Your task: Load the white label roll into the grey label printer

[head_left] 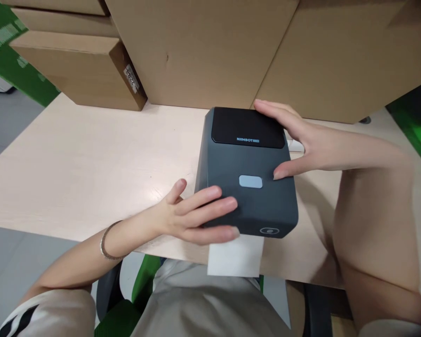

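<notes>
A dark grey-blue label printer (pixel 228 164) stands on the table, with a black panel (pixel 247 127) marked NIIMBOT and a pale blue button (pixel 250 181) on its top. My right hand (pixel 301 135) grips the printer's right side, its thumb on the top beside the button and its fingers reaching to the far edge. Across the near left corner lies my left hand (pixel 199 215), fingers stretched out and apart, touching the casing. A blank white paper sheet (pixel 235 257) sticks out from under the printer's near side, past the table edge.
Large cardboard boxes (pixel 203 51) line the back of the table (pixel 73 164). A smaller labelled carton (pixel 87 75) stands at the back left. To the right of the printer, a small white object (pixel 295 145) shows partly behind my right hand. Below is a green and black chair (pixel 145 281).
</notes>
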### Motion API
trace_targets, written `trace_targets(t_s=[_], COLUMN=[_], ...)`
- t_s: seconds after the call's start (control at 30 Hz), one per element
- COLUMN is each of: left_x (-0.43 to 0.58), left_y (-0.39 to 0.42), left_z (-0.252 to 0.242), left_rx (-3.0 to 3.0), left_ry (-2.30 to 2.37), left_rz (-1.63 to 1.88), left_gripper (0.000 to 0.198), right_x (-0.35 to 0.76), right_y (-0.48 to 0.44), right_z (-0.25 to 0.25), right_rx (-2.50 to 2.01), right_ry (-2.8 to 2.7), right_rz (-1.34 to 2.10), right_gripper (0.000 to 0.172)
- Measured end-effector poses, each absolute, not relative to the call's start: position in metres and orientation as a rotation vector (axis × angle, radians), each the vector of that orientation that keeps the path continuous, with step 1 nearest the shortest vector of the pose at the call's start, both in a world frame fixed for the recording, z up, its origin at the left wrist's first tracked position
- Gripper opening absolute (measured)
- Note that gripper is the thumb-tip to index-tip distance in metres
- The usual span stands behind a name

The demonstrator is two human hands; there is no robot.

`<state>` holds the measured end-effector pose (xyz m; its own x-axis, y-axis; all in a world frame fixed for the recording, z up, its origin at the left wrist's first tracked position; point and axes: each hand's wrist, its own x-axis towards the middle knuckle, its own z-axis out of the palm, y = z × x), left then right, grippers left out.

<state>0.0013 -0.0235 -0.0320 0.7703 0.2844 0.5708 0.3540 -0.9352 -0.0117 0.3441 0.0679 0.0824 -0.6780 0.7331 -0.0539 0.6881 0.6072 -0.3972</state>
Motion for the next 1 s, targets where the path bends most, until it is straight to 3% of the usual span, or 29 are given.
trace_targets(t_s=[0.07,0.17,0.37,0.53,0.67,0.8,0.87,1.0], left_x=[0.006,0.013,0.018,0.014,0.013,0.014,0.014,0.011], left_y=[-0.022,-0.02,-0.019,-0.019,-0.018,-0.016,-0.015,-0.016], left_z=[-0.01,0.013,0.015,0.009,0.007,-0.002,-0.009,-0.018], left_rx=[-2.517,-2.4,-2.411,-2.452,-2.492,-2.513,-2.491,-2.469], left_ry=[-0.413,-0.353,-0.27,-0.236,-0.253,-0.361,-0.433,-0.486], left_rz=[-1.038,-1.081,-1.106,-1.107,-1.114,-1.278,-1.354,-1.342], left_gripper=[0.036,0.032,0.014,0.019,0.017,0.036,0.042,0.042], right_x=[0.343,0.341,0.339,0.336,0.344,0.354,0.349,0.318], right_y=[0.066,0.062,0.056,0.054,0.049,0.028,0.012,-0.023], right_z=[0.082,0.081,0.082,0.083,0.09,0.099,0.098,0.086], right_rx=[-1.186,-1.163,-1.153,-1.196,-1.151,-1.015,-1.004,-1.016], right_ry=[-2.716,-2.704,-2.694,-2.7,-2.734,-2.852,-2.871,-2.846], right_rz=[0.586,0.565,0.549,0.513,0.519,0.483,0.377,0.101], right_gripper=[0.135,0.138,0.13,0.13,0.114,0.099,0.105,0.134])
